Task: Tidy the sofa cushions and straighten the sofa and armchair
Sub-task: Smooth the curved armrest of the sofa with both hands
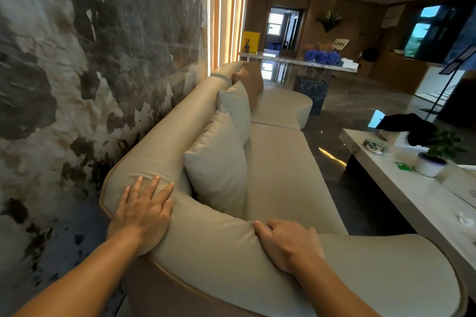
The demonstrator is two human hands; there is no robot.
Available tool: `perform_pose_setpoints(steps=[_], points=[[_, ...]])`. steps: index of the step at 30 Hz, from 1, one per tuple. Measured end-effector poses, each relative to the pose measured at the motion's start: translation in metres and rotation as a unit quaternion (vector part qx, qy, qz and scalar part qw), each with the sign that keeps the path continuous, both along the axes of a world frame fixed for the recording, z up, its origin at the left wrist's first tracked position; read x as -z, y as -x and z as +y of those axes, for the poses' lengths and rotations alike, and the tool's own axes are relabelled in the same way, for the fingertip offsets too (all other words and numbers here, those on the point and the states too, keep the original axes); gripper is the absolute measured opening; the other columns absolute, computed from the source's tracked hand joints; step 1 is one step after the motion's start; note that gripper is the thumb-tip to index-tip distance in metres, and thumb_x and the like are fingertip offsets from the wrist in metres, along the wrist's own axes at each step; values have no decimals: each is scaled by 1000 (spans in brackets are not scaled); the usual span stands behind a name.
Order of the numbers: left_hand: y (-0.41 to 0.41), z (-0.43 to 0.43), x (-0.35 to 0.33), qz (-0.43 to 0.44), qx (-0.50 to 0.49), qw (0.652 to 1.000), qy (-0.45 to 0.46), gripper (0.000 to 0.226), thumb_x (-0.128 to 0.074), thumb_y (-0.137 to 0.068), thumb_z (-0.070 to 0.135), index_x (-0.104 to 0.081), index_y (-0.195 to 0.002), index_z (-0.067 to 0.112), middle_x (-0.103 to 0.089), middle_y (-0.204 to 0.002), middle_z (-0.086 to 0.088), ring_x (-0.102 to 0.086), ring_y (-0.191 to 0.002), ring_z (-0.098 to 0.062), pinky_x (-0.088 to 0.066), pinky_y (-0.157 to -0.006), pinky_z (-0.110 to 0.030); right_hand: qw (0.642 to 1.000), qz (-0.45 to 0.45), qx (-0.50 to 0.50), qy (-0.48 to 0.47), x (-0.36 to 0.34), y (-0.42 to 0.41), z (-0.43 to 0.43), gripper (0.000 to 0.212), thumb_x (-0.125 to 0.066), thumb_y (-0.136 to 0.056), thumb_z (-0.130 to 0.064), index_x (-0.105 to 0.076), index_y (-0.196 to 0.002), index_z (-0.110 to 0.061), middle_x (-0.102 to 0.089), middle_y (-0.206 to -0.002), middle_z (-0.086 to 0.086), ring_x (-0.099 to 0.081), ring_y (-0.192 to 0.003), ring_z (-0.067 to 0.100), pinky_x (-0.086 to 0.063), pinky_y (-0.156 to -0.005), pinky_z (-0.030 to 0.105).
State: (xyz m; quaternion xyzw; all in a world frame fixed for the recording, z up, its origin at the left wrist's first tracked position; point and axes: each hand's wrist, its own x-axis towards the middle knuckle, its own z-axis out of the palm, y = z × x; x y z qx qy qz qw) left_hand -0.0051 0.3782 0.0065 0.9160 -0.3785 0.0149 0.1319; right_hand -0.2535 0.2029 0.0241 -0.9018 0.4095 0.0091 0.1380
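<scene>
My left hand point(143, 211) flat, fingers released, on sofa point(283, 175) back; right hand point(286, 244) grasps rim. Cushions point(219, 170) look tidy; sofa, armchair straightening likely left.

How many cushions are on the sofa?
3 on the sofa: a beige cushion nearest, a paler cushion behind it, a tan cushion farthest. Others may be hidden behind them.

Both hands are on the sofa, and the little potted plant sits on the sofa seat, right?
No. In the head view the potted plant sits on the coffee table, not the sofa seat. The left hand and right hand are on the sofa.
</scene>
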Motion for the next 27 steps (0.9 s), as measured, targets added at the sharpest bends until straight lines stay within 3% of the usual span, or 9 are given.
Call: perform_pose_setpoints(steps=[12, 15, 16, 18, 21, 24, 25, 27], points=[[-36, -18, -12, 16, 7, 999, -35, 52, -15, -98, 48, -16, -150, 46, -3, -164, 8, 8, -149, -20, 8, -120, -42, 999, 11, 37, 20, -7, -37, -6, 67, -15, -90, -63, -68, -108, -26, -69, -115, 8, -59, -107, 28, -36, -98, 49], [-31, -16, -15, 15, 8, 997, -76, 54, -10, -98, 49, -12, -152, 43, 0, -164, 6, 9, -149, -24, 7, -121, -45, 997, 25, 68, 34, -14, -29, 7, 63, -14, -95, -58, -65, -116, -27, -65, -126, 9, -54, -117, 30, -32, -105, 49], [-28, -16, -19, 22, 7, 995, -94, 54, -9, -98, 49, -11, -152, 41, 0, -165, 5, 8, -149, -25, 6, -121, -45, 996, 40, 74, 25, -17, -24, 12, 62, -14, -96, -57, -60, -127, -28, -58, -138, 10, -47, -128, 31, -25, -111, 51], [-17, -14, -31, 51, 9, 990, -130, 54, -7, -99, 47, -8, -153, 38, 3, -165, 3, 9, -149, -27, 4, -121, -46, 995, 67, 70, -17, -18, -9, 25, 62, -11, -99, -56, -32, -152, -31, -27, -162, 9, -19, -148, 32, -5, -119, 52], [14, -4, -51, 85, 55, 976, -193, 54, -10, -102, 41, -3, -155, 29, 5, -165, -2, 7, -149, -33, -3, -121, -47, 995, 77, 43, -46, -21, 21, 52, 63, -12, -100, -55, -1, -158, -33, 4, -168, 5, 7, -152, 29, 8, -120, 49], [69, 20, -88, 127, 151, 940, -279, 58, -24, -103, 42, -7, -155, 23, -4, -164, -5, -6, -149, -35, -20, -118, -47, 987, 132, 10, -96, -45, 56, 82, 65, -27, -101, -52, -3, -158, -32, 7, -167, 5, 6, -152, 30, -2, -122, 51], [91, 27, -106, 131, 180, 925, -307, 58, -29, -102, 44, -17, -154, 21, -14, -163, -6, -18, -146, -34, -27, -115, -44, 978, 162, 1, -131, -61, 66, 92, 66, -36, -100, -49, -10, -158, -30, 1, -167, 7, -1, -152, 32, -11, -121, 52], [139, 42, -143, 125, 224, 898, -357, 53, -36, -100, 44, -40, -145, 18, -40, -152, -8, -42, -133, -31, -38, -107, -39, 958, 210, -12, -196, -98, 92, 117, 58, -47, -99, -41, -37, -151, -18, -30, -160, 13, -31, -143, 34, -33, -114, 50]])
